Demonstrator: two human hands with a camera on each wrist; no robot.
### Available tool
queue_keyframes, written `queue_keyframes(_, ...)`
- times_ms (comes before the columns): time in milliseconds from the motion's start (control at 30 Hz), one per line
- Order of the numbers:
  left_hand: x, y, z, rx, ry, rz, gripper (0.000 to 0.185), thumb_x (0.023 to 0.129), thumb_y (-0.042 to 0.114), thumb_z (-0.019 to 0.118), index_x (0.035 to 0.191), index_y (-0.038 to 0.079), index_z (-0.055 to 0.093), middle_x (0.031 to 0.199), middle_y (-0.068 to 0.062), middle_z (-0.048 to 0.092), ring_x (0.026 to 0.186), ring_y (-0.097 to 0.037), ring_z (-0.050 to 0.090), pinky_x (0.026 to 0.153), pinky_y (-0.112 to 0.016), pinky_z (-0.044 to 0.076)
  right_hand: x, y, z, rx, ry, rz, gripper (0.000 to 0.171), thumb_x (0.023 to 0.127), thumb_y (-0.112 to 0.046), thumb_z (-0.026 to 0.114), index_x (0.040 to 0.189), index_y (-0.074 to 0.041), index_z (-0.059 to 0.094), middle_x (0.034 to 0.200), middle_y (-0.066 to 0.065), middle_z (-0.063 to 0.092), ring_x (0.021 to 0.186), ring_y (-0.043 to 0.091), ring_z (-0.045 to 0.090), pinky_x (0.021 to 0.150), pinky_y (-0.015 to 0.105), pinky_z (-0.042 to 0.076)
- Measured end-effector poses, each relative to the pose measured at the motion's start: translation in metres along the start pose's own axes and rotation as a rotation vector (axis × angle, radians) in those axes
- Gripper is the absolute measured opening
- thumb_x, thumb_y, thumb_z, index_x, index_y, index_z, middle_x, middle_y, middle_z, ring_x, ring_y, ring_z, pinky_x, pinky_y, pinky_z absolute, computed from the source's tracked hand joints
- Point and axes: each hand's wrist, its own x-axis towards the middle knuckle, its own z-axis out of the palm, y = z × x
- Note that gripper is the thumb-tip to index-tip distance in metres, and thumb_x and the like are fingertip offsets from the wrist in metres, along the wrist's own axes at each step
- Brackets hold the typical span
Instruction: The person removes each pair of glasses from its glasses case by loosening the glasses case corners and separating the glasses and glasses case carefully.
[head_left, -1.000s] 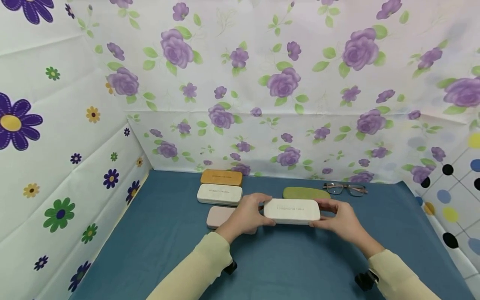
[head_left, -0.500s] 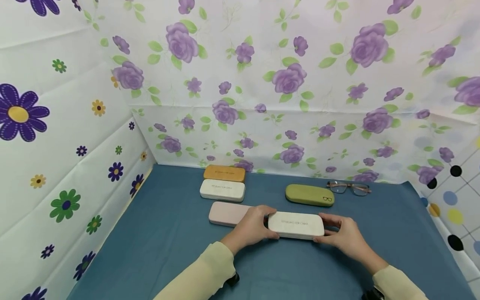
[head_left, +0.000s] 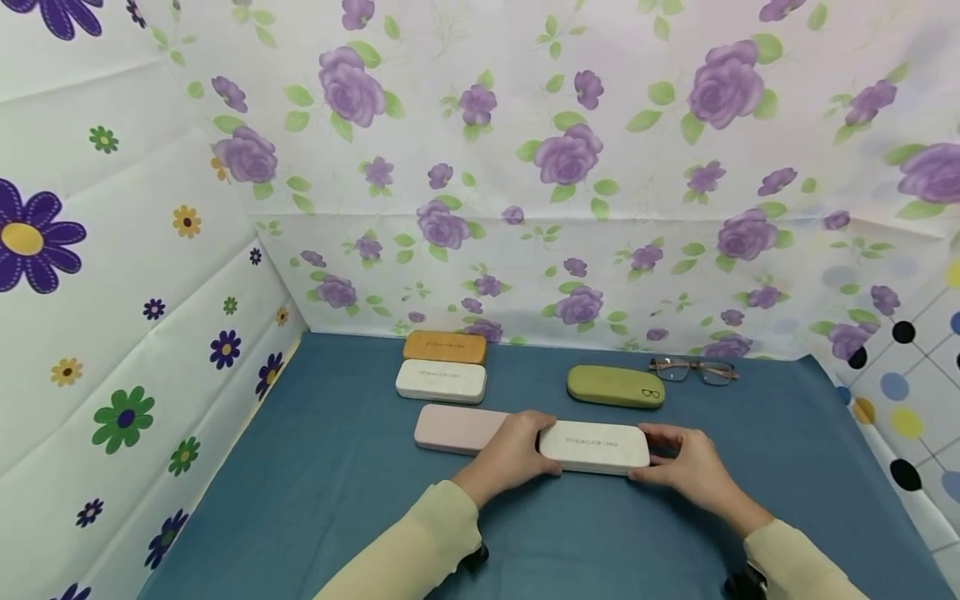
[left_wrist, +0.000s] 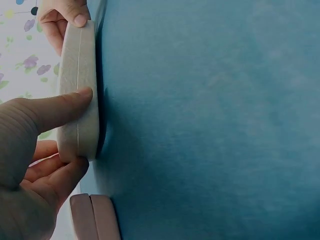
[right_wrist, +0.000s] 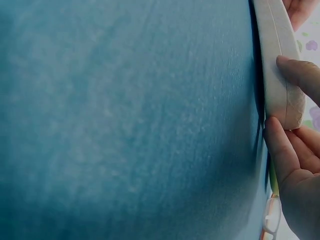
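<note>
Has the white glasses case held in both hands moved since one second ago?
Yes. The white glasses case has come down and toward the person: earlier it overlapped the green glasses case, now it sits clear below it, at the blue tablecloth.

A makeshift recording booth — floral sheets [head_left: 570,150] wall in a blue-clothed table [head_left: 337,467].

**Soft, even light; wrist views blurred**

The head view is bright and evenly lit, with faint shadows under the hands [head_left: 510,454] on the blue cloth-covered desk [head_left: 337,467]. Wall edges bow slightly. Both wrist views look dimmer, bluish and soft-focused up close.
</note>
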Motion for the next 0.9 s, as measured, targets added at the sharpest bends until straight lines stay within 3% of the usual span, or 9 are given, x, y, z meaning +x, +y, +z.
queue_keyframes(400,0.017,-0.003,-0.008,0.012,-0.041,-0.029,0.071,0.064,0.028,0.087,0.128,0.015,0.058,0.117,0.003,0.062,0.094,-0.003,0.056,0.077,-0.020,0.049,0.013,0.006,-0.001,-0.014,0.013,-0.017,0.081,0.059,-0.029,0.088,0.130,-0.011,0.054,0.127,0.010,0.059,0.110,0.027,0.060,0.078,0.023,0.055)
queue_keyframes(900,0.023,-0.005,-0.014,-0.012,-0.090,-0.022,0.056,0.062,0.026,0.088,0.113,0.022,0.065,0.096,0.010,0.064,0.078,-0.006,0.057,0.064,-0.020,0.047,0.013,0.008,0.002,-0.006,0.032,0.038,0.091,0.054,-0.021,0.090,0.135,-0.008,0.049,0.128,0.015,0.056,0.119,0.032,0.054,0.077,0.024,0.055)
